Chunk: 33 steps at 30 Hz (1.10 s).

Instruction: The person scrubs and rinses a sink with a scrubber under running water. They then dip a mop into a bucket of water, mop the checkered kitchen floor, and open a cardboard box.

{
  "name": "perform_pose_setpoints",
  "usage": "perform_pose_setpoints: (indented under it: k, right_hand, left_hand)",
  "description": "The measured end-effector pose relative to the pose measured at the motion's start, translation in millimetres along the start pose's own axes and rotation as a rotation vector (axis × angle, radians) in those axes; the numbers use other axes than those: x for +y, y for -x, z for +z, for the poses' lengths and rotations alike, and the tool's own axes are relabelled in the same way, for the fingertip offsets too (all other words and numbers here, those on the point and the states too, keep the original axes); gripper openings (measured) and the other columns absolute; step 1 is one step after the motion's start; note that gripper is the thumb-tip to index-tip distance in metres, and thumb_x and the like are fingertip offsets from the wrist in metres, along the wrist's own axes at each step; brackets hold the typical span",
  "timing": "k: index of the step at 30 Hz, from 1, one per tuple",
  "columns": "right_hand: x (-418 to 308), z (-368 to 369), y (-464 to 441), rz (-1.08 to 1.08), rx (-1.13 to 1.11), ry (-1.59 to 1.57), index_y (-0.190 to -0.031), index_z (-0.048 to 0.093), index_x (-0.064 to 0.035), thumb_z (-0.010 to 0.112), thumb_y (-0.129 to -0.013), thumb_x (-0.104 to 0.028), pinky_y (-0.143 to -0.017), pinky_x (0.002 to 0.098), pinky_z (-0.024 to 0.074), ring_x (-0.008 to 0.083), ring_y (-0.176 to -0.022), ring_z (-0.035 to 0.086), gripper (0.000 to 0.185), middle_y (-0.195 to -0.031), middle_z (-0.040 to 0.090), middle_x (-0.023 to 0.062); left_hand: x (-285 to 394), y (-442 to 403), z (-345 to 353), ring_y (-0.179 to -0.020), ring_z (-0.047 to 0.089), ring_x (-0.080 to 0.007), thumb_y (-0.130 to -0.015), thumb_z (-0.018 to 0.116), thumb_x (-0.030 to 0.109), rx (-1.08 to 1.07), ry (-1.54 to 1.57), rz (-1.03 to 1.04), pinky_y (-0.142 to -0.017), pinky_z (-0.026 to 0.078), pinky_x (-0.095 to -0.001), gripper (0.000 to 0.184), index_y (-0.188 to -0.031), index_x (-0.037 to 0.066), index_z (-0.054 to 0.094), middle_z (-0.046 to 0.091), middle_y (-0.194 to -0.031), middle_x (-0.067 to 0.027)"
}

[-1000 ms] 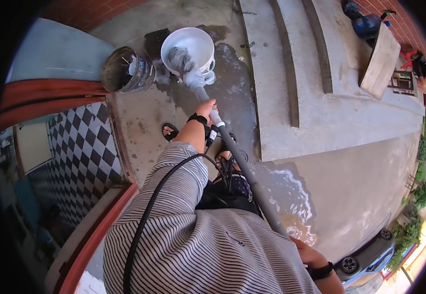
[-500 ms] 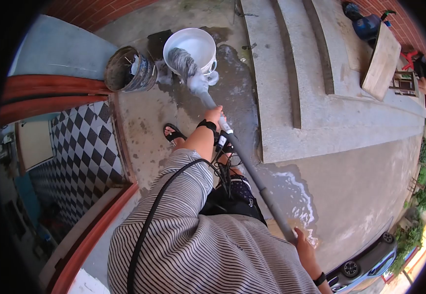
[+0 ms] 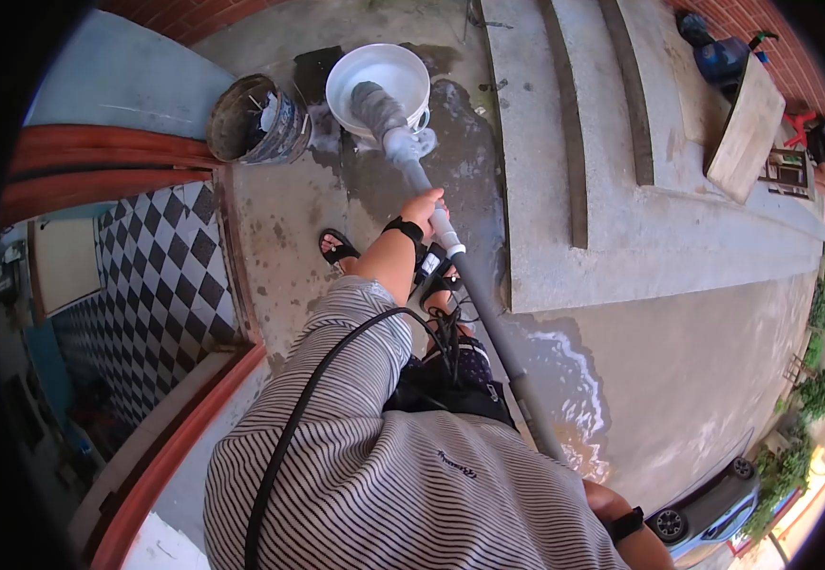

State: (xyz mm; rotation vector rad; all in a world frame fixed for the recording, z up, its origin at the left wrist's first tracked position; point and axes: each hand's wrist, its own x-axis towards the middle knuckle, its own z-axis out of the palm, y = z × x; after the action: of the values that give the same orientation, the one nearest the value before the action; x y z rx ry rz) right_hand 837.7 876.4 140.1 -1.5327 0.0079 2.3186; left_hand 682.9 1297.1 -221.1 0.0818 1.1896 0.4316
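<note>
My left hand point(image 3: 424, 211) is closed around the pale lower section of a mop handle point(image 3: 488, 318). The grey, wet mop head point(image 3: 377, 109) hangs over the near rim of a white bucket point(image 3: 419, 71), partly inside it. A whitish collar joins head and handle. At the lower right, my right hand point(image 3: 604, 500) is at the upper end of the handle, which runs behind my striped shirt point(image 3: 365, 494). The shirt hides its fingers; half a second ago they were wrapped round the handle.
A dirty bucket point(image 3: 289, 133) with rubbish stands left of the white one. Concrete steps point(image 3: 536, 190) rise on the right. Wet, foamy patches point(image 3: 569, 370) mark the ground. A tiled doorway point(image 3: 161, 294) opens at left. A board point(image 3: 747, 133), a seated person and a car point(image 3: 707, 503) are farther right.
The mop head sits slightly deeper over the white bucket. My right hand has slipped lower, its fingers now behind the shirt. My left hand has shifted a little up and right in view.
</note>
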Motion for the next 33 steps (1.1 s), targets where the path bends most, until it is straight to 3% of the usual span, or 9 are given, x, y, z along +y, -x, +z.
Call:
perform_pose_setpoints:
  k: [4,8,11,14,20,22,25,29,33]
  right_hand:
    - [2.9,-16.0,1.4,0.373,0.042,-0.151,-0.118,0.044,-0.0002,0.062,-0.075,-0.013,-0.073,0.026,0.0449,0.0121,-0.082,0.055,0.049,-0.093,0.058,0.0038]
    - [0.1,-16.6,-5.8,-0.018,0.141,0.283,-0.113,0.045,-0.0012,0.061,-0.074,-0.015,-0.07,0.0319,0.0455,0.0199,-0.075,0.057,0.045,-0.082,0.057,0.0059]
    - [2.2,5.8,-11.1,-0.031,0.97,1.167,-0.114,0.042,-0.0066,0.059,-0.066,-0.01,-0.072,0.0389,0.0446,0.031,-0.086,0.055,0.051,-0.095,0.053,0.0163]
    - [15.2,-0.5,-29.9,0.064,1.155,1.418,-0.117,0.039,-0.0093,0.058,-0.068,-0.015,-0.071,0.0423,0.0446,0.0322,-0.087,0.055,0.053,-0.1,0.052,0.0154]
    - [6.7,7.0,-37.0,0.416,0.673,1.085,-0.115,0.04,-0.003,0.061,-0.075,-0.033,-0.068,0.0393,0.0469,0.0327,-0.076,0.059,0.054,-0.085,0.059,0.017]
    - [27.8,-6.0,-28.4,-0.055,0.331,0.439,-0.111,0.045,0.0007,0.061,-0.076,-0.029,-0.069,0.0343,0.0473,0.0233,-0.075,0.06,0.049,-0.085,0.061,0.013]
    - [5.8,8.2,-2.6,0.132,0.082,-0.157,-0.109,0.048,0.0041,0.059,-0.079,-0.023,-0.069,0.0303,0.047,0.0152,-0.076,0.057,0.042,-0.083,0.062,0.0085]
    - [9.1,-7.4,2.5,0.29,-0.032,-0.326,-0.109,0.048,0.0054,0.058,-0.08,-0.019,-0.072,0.0276,0.0466,0.0134,-0.081,0.057,0.04,-0.088,0.061,0.0067]
    - [3.8,-26.2,-10.6,0.091,0.165,0.118,-0.113,0.043,0.0011,0.058,-0.078,-0.016,-0.067,0.0317,0.0471,0.017,-0.079,0.058,0.043,-0.083,0.059,0.0054]
  left_hand:
    - [-7.8,5.3,-0.3,-0.052,0.047,-0.0194,-0.081,0.057,0.017,-0.025,0.059,0.003,-0.05,0.043,-0.0342,0.017,-0.08,0.005,0.045,0.044,-0.061,-0.0056]
    - [-22.1,6.0,2.9,-0.054,0.047,-0.0184,-0.081,0.058,0.017,0.066,0.085,-0.02,-0.052,0.043,-0.034,0.017,-0.081,0.006,0.046,0.045,-0.064,-0.0051]
    - [-39.5,-2.6,16.3,-0.057,0.046,-0.0163,-0.081,0.059,0.018,0.184,-0.022,0.031,-0.054,0.043,-0.0331,0.017,-0.083,0.007,0.047,0.045,-0.068,-0.0034]
    - [-40.5,-2.9,20.4,-0.057,0.046,-0.0162,-0.08,0.059,0.017,0.173,0.042,0.039,-0.054,0.043,-0.0328,0.016,-0.082,0.007,0.048,0.045,-0.068,-0.0033]
    - [-32.7,-5.7,-6.8,-0.056,0.048,-0.0173,-0.08,0.057,0.016,0.087,-0.067,0.02,-0.053,0.044,-0.0334,0.015,-0.078,0.005,0.047,0.047,-0.064,-0.005]
    - [-19.5,-4.6,-9.6,-0.055,0.048,-0.0178,-0.08,0.057,0.016,0.024,-0.06,0.012,-0.054,0.044,-0.0335,0.016,-0.077,0.005,0.046,0.047,-0.063,-0.0054]
    - [4.9,0.2,0.8,-0.054,0.049,-0.0188,-0.081,0.056,0.018,-0.058,-0.046,-0.02,-0.054,0.045,-0.0336,0.018,-0.075,0.005,0.045,0.047,-0.062,-0.0063]
    - [9.4,1.1,3.5,-0.053,0.049,-0.0202,-0.081,0.057,0.019,-0.043,-0.039,-0.055,-0.052,0.045,-0.0341,0.02,-0.074,0.005,0.044,0.047,-0.061,-0.0072]
    - [-16.0,-3.5,1.3,-0.054,0.047,-0.0191,-0.08,0.058,0.018,0.064,0.061,-0.121,-0.052,0.044,-0.0361,0.016,-0.08,0.007,0.047,0.045,-0.064,-0.0051]
